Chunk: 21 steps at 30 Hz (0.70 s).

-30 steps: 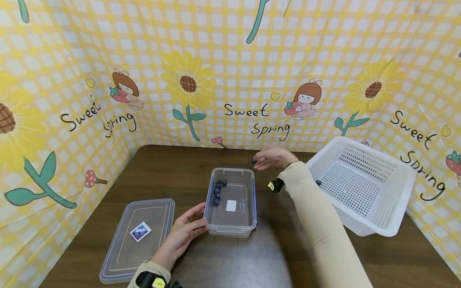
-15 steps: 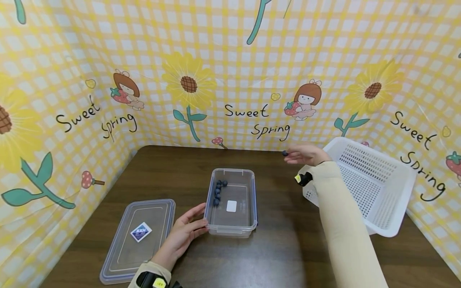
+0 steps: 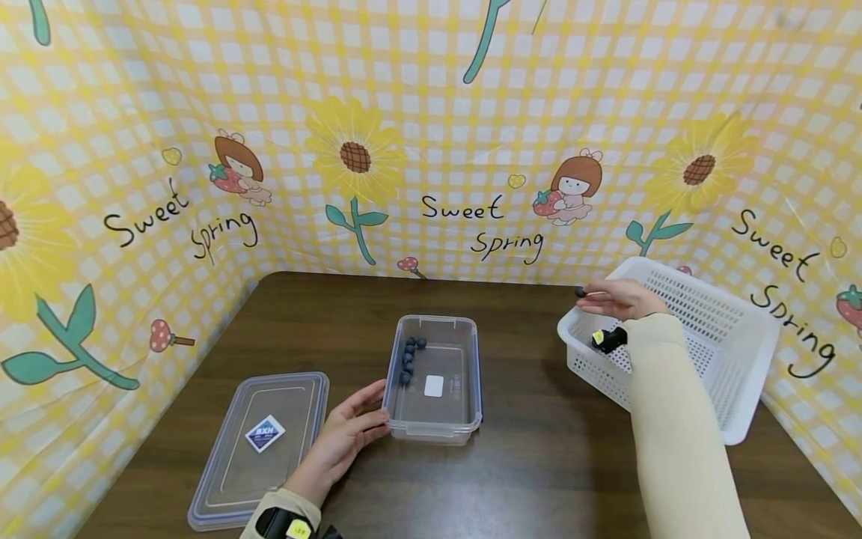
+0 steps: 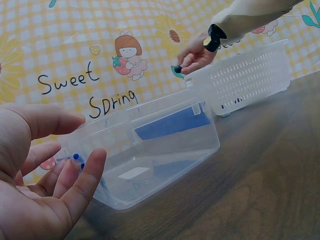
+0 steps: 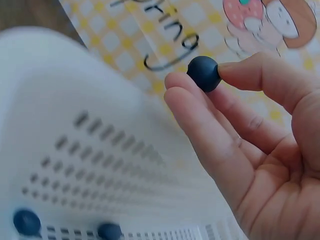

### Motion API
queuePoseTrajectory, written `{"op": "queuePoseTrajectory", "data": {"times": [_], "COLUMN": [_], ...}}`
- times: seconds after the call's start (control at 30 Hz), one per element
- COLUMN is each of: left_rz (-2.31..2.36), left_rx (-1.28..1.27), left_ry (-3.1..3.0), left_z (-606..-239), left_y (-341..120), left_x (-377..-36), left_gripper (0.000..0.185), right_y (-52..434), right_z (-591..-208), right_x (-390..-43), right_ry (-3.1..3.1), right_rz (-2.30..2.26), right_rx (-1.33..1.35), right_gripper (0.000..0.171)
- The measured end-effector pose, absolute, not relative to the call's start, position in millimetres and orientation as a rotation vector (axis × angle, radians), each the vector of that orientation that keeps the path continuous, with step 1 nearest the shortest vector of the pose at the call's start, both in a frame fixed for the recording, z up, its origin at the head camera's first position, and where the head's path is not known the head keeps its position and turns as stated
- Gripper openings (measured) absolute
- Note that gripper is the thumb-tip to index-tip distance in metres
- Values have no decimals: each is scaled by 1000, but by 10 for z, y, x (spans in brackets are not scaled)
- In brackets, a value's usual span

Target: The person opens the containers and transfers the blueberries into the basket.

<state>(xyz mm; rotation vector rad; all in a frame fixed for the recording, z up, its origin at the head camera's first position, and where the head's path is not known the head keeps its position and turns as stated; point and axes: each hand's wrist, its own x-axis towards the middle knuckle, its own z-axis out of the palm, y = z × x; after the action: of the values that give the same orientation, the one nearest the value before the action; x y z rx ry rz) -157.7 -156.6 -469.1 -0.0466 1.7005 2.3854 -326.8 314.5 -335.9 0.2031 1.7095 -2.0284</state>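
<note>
Here the right hand (image 3: 619, 299) pinches a single blueberry (image 5: 203, 73) between thumb and fingertips, holding it in the air at the near-left rim of the white perforated basket (image 3: 700, 329), which sits tilted at the right of the dark wooden table (image 3: 539, 464); the right wrist view shows two more blueberries (image 5: 26, 222) lying on the basket's slotted floor, below the hand; the left hand (image 3: 346, 434) rests with relaxed, nearly straight fingers against the near-left corner of the clear plastic container (image 3: 434, 378), touching its wall without curling round it; inside that container a short row of blueberries (image 3: 408, 358) lies along the left side, beside a small white label on the bottom; the container's clear lid (image 3: 259, 442) lies flat on the table just left of the left hand, a blue and white sticker on its top; the two hands are well apart.
</note>
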Motion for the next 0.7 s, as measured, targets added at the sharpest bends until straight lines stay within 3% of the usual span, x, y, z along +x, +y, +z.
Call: {"op": "queuePoseTrajectory", "data": {"times": [0.3, 0.5, 0.7], "left_rz": [2390, 2384, 2379], "left_rx": [-47, -50, -42], "left_ry": [1690, 1694, 1698], "left_z": [-4698, -4695, -4688], "left_y": [-1571, -1568, -1573], "left_x": [-1579, -1576, -1575], "left_gripper": [58, 58, 59], "right_y": [3434, 3537, 3606], "right_z": [-3448, -3500, -3572], "right_x": [-3129, -3032, -3029], "right_ry": [1607, 1562, 1610], "right_rz": [-2104, -2104, -1994], "right_rx": [368, 526, 529], "right_gripper": [22, 9, 8]}}
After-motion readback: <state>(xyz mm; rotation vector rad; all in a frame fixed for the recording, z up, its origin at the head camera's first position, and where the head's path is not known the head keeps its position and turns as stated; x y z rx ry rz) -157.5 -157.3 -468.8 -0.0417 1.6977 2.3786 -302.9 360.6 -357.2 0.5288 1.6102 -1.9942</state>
